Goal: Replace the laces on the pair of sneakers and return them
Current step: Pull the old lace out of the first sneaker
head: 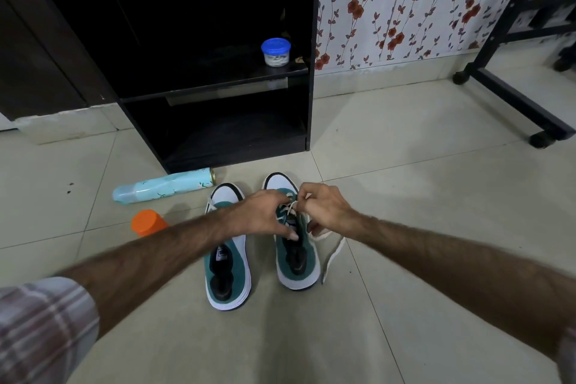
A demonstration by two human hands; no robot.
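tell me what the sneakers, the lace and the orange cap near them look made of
The teal and white sneakers look like matte knit or mesh fabric over a smooth white rubbery sole. The cream flat lace looks like woven cotton or polyester, limp and dull. The orange cap is likely plastic: even colour, slight sheen.

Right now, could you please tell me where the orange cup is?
The orange cup sits on the floor tiles left of the sneakers, just below the light blue bottle lying by the black shelf unit.

Pale glossy tiled floor [405,165] — a black open-shelved wooden cabinet [218,87] stands on it; right of the cabinet, floral red-and-white wallpaper [389,9] and a black wheeled metal frame [511,97].
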